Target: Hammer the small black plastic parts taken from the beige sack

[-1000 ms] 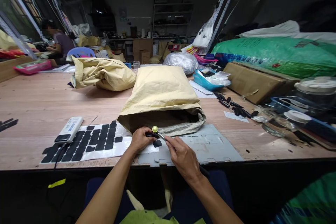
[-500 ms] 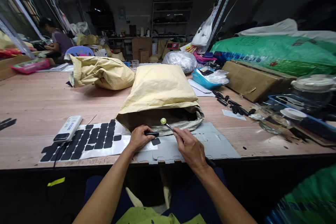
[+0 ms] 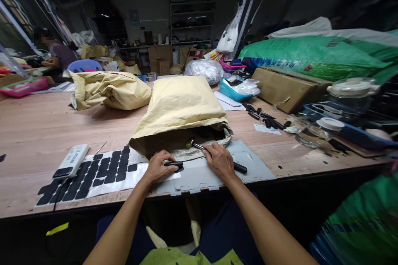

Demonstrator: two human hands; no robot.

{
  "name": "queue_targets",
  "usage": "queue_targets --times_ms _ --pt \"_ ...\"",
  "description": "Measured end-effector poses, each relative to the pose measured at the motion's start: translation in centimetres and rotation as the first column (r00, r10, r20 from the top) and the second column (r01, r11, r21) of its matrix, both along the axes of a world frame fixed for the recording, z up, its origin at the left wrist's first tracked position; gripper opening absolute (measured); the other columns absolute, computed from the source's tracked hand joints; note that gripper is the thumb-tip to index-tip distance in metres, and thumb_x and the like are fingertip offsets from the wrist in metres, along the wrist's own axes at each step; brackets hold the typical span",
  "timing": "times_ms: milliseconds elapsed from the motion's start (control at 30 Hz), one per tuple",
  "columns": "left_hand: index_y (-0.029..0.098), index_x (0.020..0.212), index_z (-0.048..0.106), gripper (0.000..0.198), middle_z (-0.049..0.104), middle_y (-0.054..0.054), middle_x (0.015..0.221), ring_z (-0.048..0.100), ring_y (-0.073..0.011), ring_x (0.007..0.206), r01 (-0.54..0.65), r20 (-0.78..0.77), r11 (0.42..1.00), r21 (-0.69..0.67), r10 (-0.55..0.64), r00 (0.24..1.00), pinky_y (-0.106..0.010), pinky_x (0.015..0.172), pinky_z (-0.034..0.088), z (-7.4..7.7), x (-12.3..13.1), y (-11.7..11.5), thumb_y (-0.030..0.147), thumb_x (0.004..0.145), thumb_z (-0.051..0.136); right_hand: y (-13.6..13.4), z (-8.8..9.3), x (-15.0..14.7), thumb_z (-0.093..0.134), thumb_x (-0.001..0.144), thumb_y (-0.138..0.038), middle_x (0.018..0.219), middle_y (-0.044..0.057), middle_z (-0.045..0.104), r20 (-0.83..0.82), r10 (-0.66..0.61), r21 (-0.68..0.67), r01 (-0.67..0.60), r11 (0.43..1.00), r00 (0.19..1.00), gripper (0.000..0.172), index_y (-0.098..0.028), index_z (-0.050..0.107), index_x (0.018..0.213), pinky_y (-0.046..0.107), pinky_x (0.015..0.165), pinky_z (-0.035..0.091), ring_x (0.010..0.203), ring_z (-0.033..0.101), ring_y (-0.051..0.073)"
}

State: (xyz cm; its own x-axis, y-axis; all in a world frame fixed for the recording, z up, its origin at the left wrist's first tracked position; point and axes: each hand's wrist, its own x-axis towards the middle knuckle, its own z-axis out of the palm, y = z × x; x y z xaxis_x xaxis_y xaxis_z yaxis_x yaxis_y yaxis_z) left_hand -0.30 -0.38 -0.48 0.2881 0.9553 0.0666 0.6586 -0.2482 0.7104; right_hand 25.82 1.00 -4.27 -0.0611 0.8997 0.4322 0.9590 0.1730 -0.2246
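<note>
My left hand (image 3: 158, 166) pinches a small black tube-shaped piece (image 3: 174, 164) against the grey board (image 3: 211, 176). Under that piece shows the edge of a black rounded-square sticker. My right hand (image 3: 219, 159) is closed round the shaft of a small hammer (image 3: 240, 168), whose black handle sticks out to the right. The hammer's yellowish head lies at the mouth of an open tan paper sack (image 3: 186, 99), just beyond both hands. Dark contents inside the sack are hard to make out. Left of my left hand is a sheet of black stickers (image 3: 105, 169).
A white device (image 3: 71, 161) with a cable rests by the sticker sheet. Another tan sack (image 3: 124, 91) lies behind. Several black pieces (image 3: 270, 122), a cardboard box (image 3: 282, 89) and a lidded jar (image 3: 351, 95) are on the right. A person (image 3: 59, 54) sits far left.
The hammer's head has turned and dropped to the sack's mouth, and its black handle now shows right of my right hand. My left hand keeps the black piece. The camera view has shifted right.
</note>
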Motion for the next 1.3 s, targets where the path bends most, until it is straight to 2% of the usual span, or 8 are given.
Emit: queue_targets --times_ms 200,333,467,600,733,867,1000,1300 --pt "0.028 0.08 0.075 0.017 0.054 -0.003 0.136 0.042 -0.0318 0.128 0.254 -0.054 0.964 -0.076 -0.258 0.965 -0.047 0.108 0.035 0.2 -1.1 -6.2 0.029 0.065 0.083 -0.1 0.5 -0.2 0.055 0.091 -0.03 0.094 0.005 0.061 0.004 -0.025 -0.02 0.025 0.999 1.0 0.022 -0.027 0.071 0.106 0.03 0.076 0.033 0.089 0.05 0.019" --pt "0.028 0.08 0.075 0.023 0.038 -0.001 0.154 0.027 -0.0386 0.14 0.247 -0.23 0.969 0.014 -0.237 0.944 -0.056 0.115 0.024 -1.2 -0.9 -9.3 0.021 0.06 0.084 -0.2 0.6 -0.3 0.054 0.092 -0.03 0.094 0.005 0.061 0.018 -0.033 -0.034 0.034 0.999 0.999 0.023 -0.027 0.071 0.107 0.03 0.076 0.033 0.089 0.05 0.02" --pt "0.027 0.079 0.074 0.025 0.035 -0.001 0.156 0.025 -0.0414 0.14 0.267 -0.245 0.964 0.021 -0.254 0.936 -0.059 0.114 0.025 -1.0 -0.5 -9.5 0.023 0.057 0.085 -0.4 0.6 -0.4 0.054 0.092 -0.03 0.095 0.005 0.061 0.026 -0.041 -0.027 0.041 0.999 0.999 0.023 -0.027 0.07 0.108 0.03 0.076 0.032 0.089 0.05 0.02" --pt "0.025 0.075 0.072 0.01 0.062 -0.006 0.127 0.05 -0.0315 0.12 0.265 -0.115 0.963 0.042 -0.259 0.959 -0.047 0.102 0.041 0.9 0.6 -7.1 0.033 0.072 0.077 -0.4 0.6 -0.6 0.054 0.092 -0.029 0.093 0.005 0.061 0.026 -0.041 -0.007 0.041 0.999 0.999 0.023 -0.028 0.071 0.106 0.031 0.076 0.032 0.088 0.049 0.02" --pt "0.024 0.09 0.073 0.015 0.071 -0.006 0.098 0.06 -0.0224 0.094 0.175 -0.035 0.968 0.18 -0.171 0.985 -0.035 0.086 0.047 2.9 4.1 -1.4 0.035 0.084 0.066 -0.4 0.7 -0.5 0.055 0.089 -0.027 0.092 0.004 0.061 0.008 -0.022 0.0 0.022 1.0 1.0 0.023 -0.028 0.072 0.106 0.03 0.076 0.032 0.089 0.05 0.02" --pt "0.02 0.106 0.072 0.024 0.071 -0.006 0.101 0.062 -0.0218 0.095 0.107 -0.08 0.971 0.213 -0.091 0.993 -0.032 0.087 0.047 3.6 9.0 5.6 0.029 0.086 0.062 -0.4 0.9 -0.4 0.055 0.089 -0.026 0.091 0.004 0.062 -0.004 0.017 -0.012 -0.017 1.0 1.0 0.023 -0.028 0.072 0.104 0.03 0.076 0.032 0.088 0.05 0.019" --pt "0.019 0.119 0.067 0.033 0.068 -0.01 0.12 0.061 -0.0247 0.112 0.139 -0.189 0.989 0.052 -0.127 0.974 -0.033 0.096 0.046 2.5 12.8 10.4 0.022 0.088 0.057 -0.5 1.2 -0.4 0.057 0.087 -0.025 0.089 0.003 0.062 -0.011 0.032 -0.025 -0.032 0.999 0.999 0.022 -0.029 0.073 0.101 0.03 0.076 0.033 0.089 0.051 0.019" --pt "0.017 0.111 0.068 0.031 0.069 -0.016 0.116 0.064 -0.0309 0.105 0.093 -0.303 0.99 -0.101 -0.12 0.945 -0.036 0.084 0.049 1.4 13.9 10.9 0.019 0.081 0.063 -0.5 1.4 -0.4 0.056 0.086 -0.024 0.091 0.003 0.062 -0.04 0.036 -0.041 -0.038 0.998 0.999 0.02 -0.028 0.072 0.099 0.029 0.078 0.034 0.089 0.05 0.019"
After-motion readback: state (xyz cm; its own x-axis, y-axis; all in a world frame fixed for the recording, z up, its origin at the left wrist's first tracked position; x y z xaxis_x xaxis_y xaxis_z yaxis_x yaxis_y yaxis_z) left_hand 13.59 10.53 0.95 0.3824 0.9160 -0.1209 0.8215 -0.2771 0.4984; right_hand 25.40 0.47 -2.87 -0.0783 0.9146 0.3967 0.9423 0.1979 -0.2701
